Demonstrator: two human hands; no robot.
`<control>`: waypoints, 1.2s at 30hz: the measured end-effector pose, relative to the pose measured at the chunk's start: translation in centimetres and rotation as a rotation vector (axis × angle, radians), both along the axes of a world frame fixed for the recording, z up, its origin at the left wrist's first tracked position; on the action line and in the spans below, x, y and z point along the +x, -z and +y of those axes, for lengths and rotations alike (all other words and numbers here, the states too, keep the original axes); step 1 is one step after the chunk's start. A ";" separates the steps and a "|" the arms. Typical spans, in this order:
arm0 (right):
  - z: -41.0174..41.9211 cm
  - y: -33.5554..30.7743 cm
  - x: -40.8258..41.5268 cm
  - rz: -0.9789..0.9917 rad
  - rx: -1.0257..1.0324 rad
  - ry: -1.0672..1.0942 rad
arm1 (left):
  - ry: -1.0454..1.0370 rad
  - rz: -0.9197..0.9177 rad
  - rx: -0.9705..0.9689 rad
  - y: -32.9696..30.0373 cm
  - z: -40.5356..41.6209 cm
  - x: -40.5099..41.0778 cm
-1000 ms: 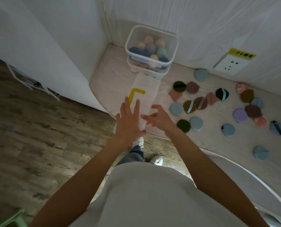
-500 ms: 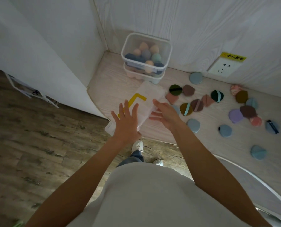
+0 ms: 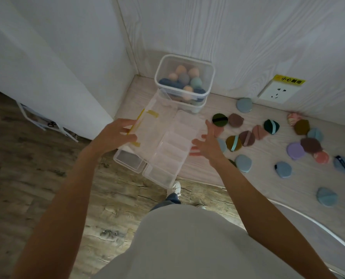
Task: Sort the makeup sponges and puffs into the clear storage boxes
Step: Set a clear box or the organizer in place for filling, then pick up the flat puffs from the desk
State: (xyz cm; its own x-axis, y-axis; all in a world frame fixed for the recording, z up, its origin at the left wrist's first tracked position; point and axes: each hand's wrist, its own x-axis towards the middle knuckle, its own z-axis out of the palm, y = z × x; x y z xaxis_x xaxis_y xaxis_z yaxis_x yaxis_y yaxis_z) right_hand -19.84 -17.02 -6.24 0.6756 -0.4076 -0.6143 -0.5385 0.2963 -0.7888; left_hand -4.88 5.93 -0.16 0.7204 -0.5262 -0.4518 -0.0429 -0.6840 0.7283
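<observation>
A clear divided storage box [image 3: 173,146] lies open at the table's front left corner, partly past the edge. My left hand [image 3: 115,135] grips its raised lid [image 3: 157,121], which carries a yellow latch. My right hand [image 3: 207,143] touches the box's right side with its fingers spread. Behind the box, two clear tubs are stacked; the upper tub [image 3: 209,77] holds several egg-shaped sponges [image 3: 184,79]. Several round puffs [image 3: 234,142] in blue, brown, green, pink and purple lie scattered on the table to the right.
The light wooden table [image 3: 268,178] sits in a corner of white walls, with a wall socket [image 3: 278,93] behind the puffs. A lone blue puff [image 3: 327,197] lies near the curved front edge. Wooden floor lies below on the left.
The box was flat and closed under both hands. Now my left hand has swung the lid up and to the left, showing the compartments, and my right hand has moved to the box's right side.
</observation>
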 end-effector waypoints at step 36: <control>-4.0 2.6 -11.1 0.412 -0.995 -0.539 | 0.976 -0.621 0.261 9.8 -22.9 -10.6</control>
State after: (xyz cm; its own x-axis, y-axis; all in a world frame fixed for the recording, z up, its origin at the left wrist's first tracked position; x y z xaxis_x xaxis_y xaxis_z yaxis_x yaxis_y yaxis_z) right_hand -30.95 -20.99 -8.80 0.7322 -0.5509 -0.4005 -0.6708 -0.6851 -0.2839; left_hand -15.52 -16.94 -9.95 0.1993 -0.9187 -0.3411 -0.9257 -0.2907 0.2421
